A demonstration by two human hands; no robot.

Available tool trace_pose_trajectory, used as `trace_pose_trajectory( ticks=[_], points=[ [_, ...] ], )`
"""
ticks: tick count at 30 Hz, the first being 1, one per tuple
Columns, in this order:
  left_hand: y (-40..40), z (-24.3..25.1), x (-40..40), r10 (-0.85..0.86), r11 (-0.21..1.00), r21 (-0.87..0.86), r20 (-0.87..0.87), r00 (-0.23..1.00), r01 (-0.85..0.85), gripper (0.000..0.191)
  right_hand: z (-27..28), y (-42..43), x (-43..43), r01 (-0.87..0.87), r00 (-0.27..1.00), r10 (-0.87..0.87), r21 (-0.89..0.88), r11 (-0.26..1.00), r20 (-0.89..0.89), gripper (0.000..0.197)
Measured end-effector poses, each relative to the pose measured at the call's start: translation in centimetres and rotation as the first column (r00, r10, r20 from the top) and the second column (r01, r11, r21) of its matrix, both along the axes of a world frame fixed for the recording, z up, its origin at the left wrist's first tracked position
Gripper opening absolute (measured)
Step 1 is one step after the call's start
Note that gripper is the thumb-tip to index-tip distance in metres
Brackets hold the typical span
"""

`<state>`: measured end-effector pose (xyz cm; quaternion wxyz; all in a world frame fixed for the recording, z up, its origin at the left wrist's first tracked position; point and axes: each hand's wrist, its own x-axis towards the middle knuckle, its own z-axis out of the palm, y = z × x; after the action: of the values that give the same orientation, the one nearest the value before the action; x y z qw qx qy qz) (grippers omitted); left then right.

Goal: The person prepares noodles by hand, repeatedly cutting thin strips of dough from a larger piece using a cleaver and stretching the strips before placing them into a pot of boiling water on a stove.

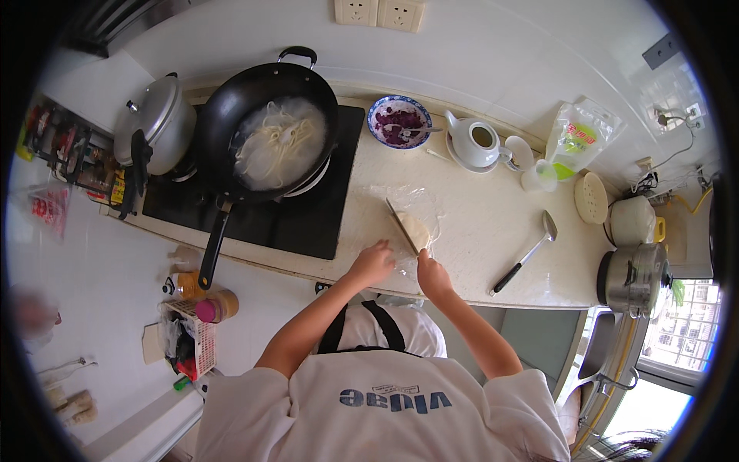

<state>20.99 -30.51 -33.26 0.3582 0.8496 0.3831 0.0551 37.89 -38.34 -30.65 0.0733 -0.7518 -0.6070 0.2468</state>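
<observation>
My right hand [432, 274] grips the handle of a knife [402, 227], whose blade points up and left across a flat piece of pale dough [414, 228]. The dough lies on clear plastic film [414, 199] spread over the countertop. Close to the film's left side, my left hand [374, 263] has its fingers curled and somewhat apart, with nothing seen in them. Beyond and to the left, a black wok [216, 133] on the cooktop [288, 229] holds noodles [283, 136] in cloudy liquid.
A patterned bowl [372, 127] with purple food and a spoon stands behind the film. Further right are a white teapot [474, 144], a plastic bag [583, 133] and a ladle [528, 248]. The wok's handle [213, 248] juts past the counter's front edge.
</observation>
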Motion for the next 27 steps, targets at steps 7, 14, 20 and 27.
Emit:
trace_pose_trajectory(
  ticks=[7,14,20,27],
  points=[
    [2.0,-4.5,-0.7,0.792,0.098,-0.979,-0.033,0.61,-0.18,0.023,0.3,-1.7,-3.2,-0.106,0.992,0.113,0.121,0.987,-0.053,0.012],
    [1.6,-3.3,-0.5,0.86,-0.014,-0.977,-0.12,0.496,-0.214,0.018,3.0,-2.0,-4.7,0.116,0.955,-0.048,0.218,0.969,-0.292,0.015],
    [2.1,0.6,0.9,-0.043,0.853,0.522,0.106,0.993,-0.019,0.026,3.3,-4.2,0.5,0.297,0.939,-0.268,0.116,0.948,-0.214,0.015],
    [2.7,-1.1,-0.3,-0.105,0.858,0.509,0.047,0.993,0.067,0.02,1.7,-4.2,-0.6,0.229,0.957,-0.217,0.041,0.973,-0.194,0.014]
  ],
)
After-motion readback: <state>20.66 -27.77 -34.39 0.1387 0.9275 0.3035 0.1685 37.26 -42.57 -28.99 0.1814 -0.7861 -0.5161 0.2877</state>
